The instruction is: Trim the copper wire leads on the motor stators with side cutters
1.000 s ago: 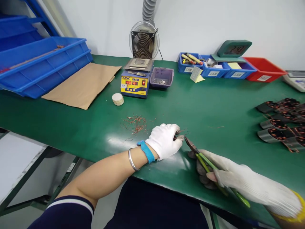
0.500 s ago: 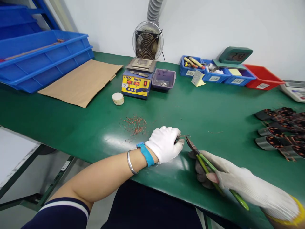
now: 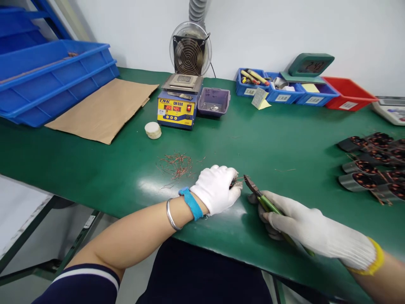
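Note:
My left hand [image 3: 217, 189], in a white glove, is closed around a small dark part with thin copper wires poking out to the right; most of that part is hidden by the fingers. My right hand [image 3: 291, 217], gloved with a yellow cuff, grips green-handled cutting pliers [image 3: 268, 203]. The pliers' dark jaws point up and left, close beside the wire ends. A loose pile of copper wire clippings [image 3: 179, 165] lies on the green table, up and left of my left hand.
Metal-cased coils [image 3: 362, 180] stand at the right. Behind are a yellow-blue CM558 unit [image 3: 175, 110], a purple tray [image 3: 214, 102], small blue bins [image 3: 282, 93], a red bin [image 3: 351, 95] and a fan [image 3: 189, 57]. Cardboard [image 3: 106, 107] and a large blue crate [image 3: 60, 80] occupy the left.
My right hand has closed further round the plier handles, which are now closer together, and the plier tip has shifted slightly left. The whole view has shifted a little.

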`<state>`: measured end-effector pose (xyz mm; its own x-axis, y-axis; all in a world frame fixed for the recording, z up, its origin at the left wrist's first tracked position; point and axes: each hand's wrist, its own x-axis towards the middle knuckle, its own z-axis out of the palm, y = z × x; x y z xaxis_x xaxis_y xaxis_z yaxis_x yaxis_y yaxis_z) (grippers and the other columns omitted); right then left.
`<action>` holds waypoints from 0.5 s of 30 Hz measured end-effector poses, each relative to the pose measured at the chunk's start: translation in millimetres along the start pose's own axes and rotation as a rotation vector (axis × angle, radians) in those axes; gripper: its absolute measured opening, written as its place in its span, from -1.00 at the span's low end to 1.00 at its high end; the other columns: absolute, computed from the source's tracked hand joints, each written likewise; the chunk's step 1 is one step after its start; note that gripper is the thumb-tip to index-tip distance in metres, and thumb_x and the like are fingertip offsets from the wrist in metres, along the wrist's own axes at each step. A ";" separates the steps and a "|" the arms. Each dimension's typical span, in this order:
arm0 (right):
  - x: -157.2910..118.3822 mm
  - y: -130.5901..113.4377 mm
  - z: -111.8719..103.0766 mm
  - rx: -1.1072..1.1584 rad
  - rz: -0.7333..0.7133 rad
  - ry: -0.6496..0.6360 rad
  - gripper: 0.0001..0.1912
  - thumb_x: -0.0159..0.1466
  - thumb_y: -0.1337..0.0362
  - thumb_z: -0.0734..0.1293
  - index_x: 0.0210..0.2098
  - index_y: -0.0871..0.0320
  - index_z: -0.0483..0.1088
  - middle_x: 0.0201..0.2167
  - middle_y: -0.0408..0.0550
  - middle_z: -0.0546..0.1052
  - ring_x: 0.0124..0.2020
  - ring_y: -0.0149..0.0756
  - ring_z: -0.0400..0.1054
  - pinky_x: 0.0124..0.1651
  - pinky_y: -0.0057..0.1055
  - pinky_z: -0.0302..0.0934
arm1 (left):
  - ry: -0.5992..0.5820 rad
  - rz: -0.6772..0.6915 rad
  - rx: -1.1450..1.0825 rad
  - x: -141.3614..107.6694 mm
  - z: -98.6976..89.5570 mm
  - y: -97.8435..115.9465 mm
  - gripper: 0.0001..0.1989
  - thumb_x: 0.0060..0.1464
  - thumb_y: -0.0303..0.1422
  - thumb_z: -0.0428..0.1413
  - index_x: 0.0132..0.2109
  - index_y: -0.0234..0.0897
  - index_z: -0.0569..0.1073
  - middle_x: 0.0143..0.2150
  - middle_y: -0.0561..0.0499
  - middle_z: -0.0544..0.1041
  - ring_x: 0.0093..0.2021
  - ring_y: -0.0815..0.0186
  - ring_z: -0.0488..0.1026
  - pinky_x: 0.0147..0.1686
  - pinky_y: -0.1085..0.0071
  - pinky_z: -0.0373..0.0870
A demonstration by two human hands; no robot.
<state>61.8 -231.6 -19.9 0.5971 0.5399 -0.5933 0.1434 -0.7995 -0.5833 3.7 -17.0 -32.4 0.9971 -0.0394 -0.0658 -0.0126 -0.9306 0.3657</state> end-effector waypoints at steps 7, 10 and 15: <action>2.7 -16.6 -7.8 0.109 0.156 -0.098 -0.51 0.16 -0.01 0.38 0.03 0.03 0.35 -0.46 -0.09 0.51 -0.49 -0.24 0.43 -0.48 -0.37 0.28 | 0.086 0.005 0.154 -11.5 2.4 0.7 -0.65 0.28 -0.08 0.05 0.00 -0.25 0.48 -0.05 -0.15 0.53 -0.01 0.00 0.45 -0.10 0.13 0.36; 6.3 -18.4 -7.4 0.243 0.137 -0.135 -0.49 0.11 0.05 0.41 0.01 0.06 0.34 -0.50 -0.15 0.43 -0.53 -0.32 0.37 -0.46 -0.38 0.30 | 0.093 0.023 0.231 -17.7 0.3 2.3 -0.65 0.30 -0.09 0.04 -0.01 -0.26 0.47 -0.06 -0.17 0.53 -0.04 0.00 0.44 -0.12 0.12 0.34; 6.5 -9.6 -5.7 0.585 0.070 -0.234 -0.38 -0.01 0.02 0.50 -0.04 0.10 0.30 -0.41 -0.14 0.41 -0.44 -0.30 0.39 -0.37 -0.33 0.35 | 0.030 0.047 0.326 -21.8 -8.5 2.0 -0.64 0.34 -0.19 -0.01 0.06 -0.36 0.47 -0.04 -0.23 0.53 -0.02 -0.03 0.44 -0.15 0.11 0.37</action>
<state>68.8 -221.9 -14.9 0.3918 0.5879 -0.7077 -0.3844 -0.5943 -0.7065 -17.5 -14.9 -22.4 0.9965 -0.0788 -0.0269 -0.0774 -0.9957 0.0514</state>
